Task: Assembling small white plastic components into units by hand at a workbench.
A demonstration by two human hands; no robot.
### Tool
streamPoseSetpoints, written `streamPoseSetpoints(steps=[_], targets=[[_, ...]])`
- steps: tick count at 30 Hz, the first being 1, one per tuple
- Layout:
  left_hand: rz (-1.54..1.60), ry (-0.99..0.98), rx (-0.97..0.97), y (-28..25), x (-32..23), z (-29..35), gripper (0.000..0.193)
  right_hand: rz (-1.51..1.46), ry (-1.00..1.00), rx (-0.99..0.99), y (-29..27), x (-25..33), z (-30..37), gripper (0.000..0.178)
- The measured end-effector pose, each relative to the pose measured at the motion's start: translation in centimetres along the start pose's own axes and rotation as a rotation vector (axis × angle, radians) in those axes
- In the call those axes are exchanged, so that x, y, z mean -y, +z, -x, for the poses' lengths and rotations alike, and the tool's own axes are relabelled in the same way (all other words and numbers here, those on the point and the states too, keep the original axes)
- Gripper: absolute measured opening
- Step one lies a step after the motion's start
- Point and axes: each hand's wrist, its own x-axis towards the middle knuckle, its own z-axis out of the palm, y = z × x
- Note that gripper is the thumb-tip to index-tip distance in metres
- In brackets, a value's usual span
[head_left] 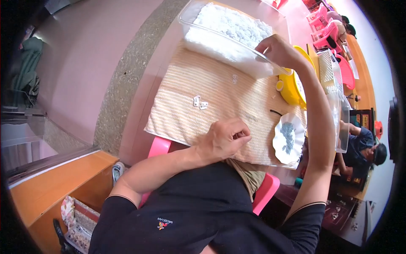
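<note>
My right hand (282, 51) reaches over the near right rim of a clear plastic bin (220, 34), heaped with small white pieces (232, 24). Its fingers are bent and drawn together at the rim; whatever they hold is hidden. Low over the striped beige towel (182, 80), my left hand (228, 137) is curled closed, and I cannot make out anything in it. A few small white plastic parts (198, 102) with dark holes lie on the towel, left of centre. Another small white part (235, 78) rests nearer the bin.
A yellow bowl (292, 91) stands right of the bin. At the towel's right corner sits a white fluted dish (281, 148) with dark small pieces, beside a short black strip (275, 112). White perforated baskets (327, 70) stand farther right. Another person (359, 146) sits at the right.
</note>
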Motion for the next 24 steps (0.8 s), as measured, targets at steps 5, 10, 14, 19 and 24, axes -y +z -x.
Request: streamPoseSetpoints(steps=[5,10,14,19,24], targets=[[-0.024,0.095,-0.049,-0.6,-0.3,-0.3,0.008,0.03,-0.064,0.342,2.2,-1.4,-2.6,0.029],[0.0,0.103,-0.063,-1.0,-0.7,-0.3,0.009,0.136,-0.182,0.44,3.1,0.0,-3.6,0.055],[0.027,0.141,-0.057,-0.9,-0.7,-0.5,0.009,0.223,-0.178,0.323,4.0,-0.8,-3.8,0.068],[0.032,0.127,-0.066,-0.9,-0.6,-0.5,0.01,0.229,-0.207,0.431,3.8,0.3,-4.6,0.069],[0.045,0.132,-0.085,-1.0,-0.6,-0.6,0.009,0.286,-0.131,0.523,3.8,0.7,-4.8,0.059]])
